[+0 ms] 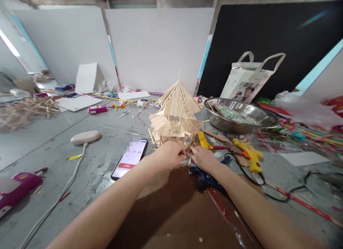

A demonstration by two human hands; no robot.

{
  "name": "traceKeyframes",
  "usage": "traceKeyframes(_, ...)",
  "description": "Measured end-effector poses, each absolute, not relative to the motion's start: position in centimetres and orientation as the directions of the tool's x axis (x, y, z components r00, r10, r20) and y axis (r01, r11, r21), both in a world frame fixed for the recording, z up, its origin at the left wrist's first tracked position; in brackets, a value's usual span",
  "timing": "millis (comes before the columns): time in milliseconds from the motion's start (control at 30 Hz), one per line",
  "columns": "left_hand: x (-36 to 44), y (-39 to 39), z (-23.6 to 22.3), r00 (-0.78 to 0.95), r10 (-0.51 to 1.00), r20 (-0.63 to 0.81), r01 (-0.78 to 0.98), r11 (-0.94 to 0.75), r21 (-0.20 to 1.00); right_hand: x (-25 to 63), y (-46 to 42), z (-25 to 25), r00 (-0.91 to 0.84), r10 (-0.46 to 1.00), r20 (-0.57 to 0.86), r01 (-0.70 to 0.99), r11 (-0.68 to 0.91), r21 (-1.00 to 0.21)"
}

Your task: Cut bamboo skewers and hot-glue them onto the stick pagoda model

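Note:
A model pagoda of thin wooden sticks (177, 115) stands on the grey floor in front of me. My left hand (168, 154) and my right hand (202, 157) meet at the model's near base, both with fingers pinched together. They seem to hold a small wooden stick between them, but the piece is too small to make out clearly. A brown cardboard sheet (174, 209) lies under my forearms.
A phone (130, 157) with a running timer lies left of my hands. A yellow glue gun (249, 154), yellow-handled cutter (205, 141) and steel bowl (241, 116) sit at right. A blue tool (205, 179) lies under my right wrist. Loose sticks (24, 109) pile at far left.

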State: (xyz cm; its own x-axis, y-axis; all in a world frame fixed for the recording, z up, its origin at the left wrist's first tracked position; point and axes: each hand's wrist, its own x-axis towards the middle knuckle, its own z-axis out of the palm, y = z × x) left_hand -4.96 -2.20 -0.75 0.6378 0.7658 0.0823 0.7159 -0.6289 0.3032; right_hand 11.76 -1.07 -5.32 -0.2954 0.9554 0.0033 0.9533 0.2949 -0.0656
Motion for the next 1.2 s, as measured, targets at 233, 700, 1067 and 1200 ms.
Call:
traceKeyframes(233,-4.5,-3.7,-3.9,0.584,0.745,0.323,0.744,-0.650,0.155,12.6,-3.5,-2.8,-0.362,0.930,0.058,0.899,0.365,-0.240)
traceKeyframes(700,-6.4,-1.3,-1.5,-0.031,0.891,0.452,0.284,-0.426,0.859,12.6,-4.5,-4.1,-0.060,0.927,0.370,0.572,0.336,-0.749)
traceKeyframes(1067,-7.6,1.6,0.4,-0.161,0.969,0.187,-0.105,-0.205,0.973,11.8,-4.7,-5.3,-0.260,0.919,0.295,0.711,0.389,-0.586)
traceKeyframes(1200,-7.7,2.1,0.7,-0.167,0.963,0.213,-0.073,-0.227,0.971,11.9,-4.6,-5.6,-0.297,0.907,0.299,0.710,0.419,-0.565)
